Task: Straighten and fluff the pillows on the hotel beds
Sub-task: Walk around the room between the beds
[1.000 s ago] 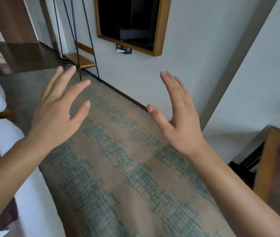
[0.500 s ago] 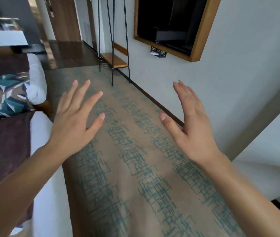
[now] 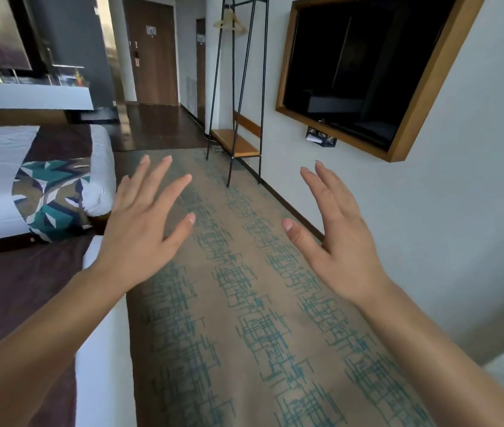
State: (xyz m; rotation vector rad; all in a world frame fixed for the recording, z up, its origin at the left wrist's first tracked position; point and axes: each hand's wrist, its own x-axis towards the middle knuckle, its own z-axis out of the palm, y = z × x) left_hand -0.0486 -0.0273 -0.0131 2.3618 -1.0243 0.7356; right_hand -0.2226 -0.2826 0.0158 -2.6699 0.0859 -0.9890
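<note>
1. Two hands were raised in front of the camera: the left hand (image 3: pixel 139 232) and the right hand (image 3: pixel 336 241). Both were empty, fingers straight and spread, grasping nothing and touching nothing.
2. Two beds showed at the left: a near bed (image 3: pixel 103 349) along the lower left edge, and a far bed (image 3: pixel 99 167) beyond it.
3. No pillow at a bed's head could be made out. The only cushion-like piece was one patterned cushion (image 3: pixel 50 198) lying on the far bed, printed in teal, brown and white angular shapes; whether it was a cushion or a folded runner could not be told.
4. The near bed had white sheeting and a dark plum runner (image 3: pixel 13 297) across it; the left forearm crossed over its edge.
5. One carpet (image 3: pixel 244 303), tan with teal line patterns, ran between the beds and the wall, under both hands.
6. On the right wall hung one wood-framed television (image 3: pixel 352 66).
7. One black metal clothes rack (image 3: pixel 238 87) with a wooden shelf stood against that wall, holding one hanger (image 3: pixel 229 21).
8. One brown door (image 3: pixel 152 50) stood at the far end.
</note>
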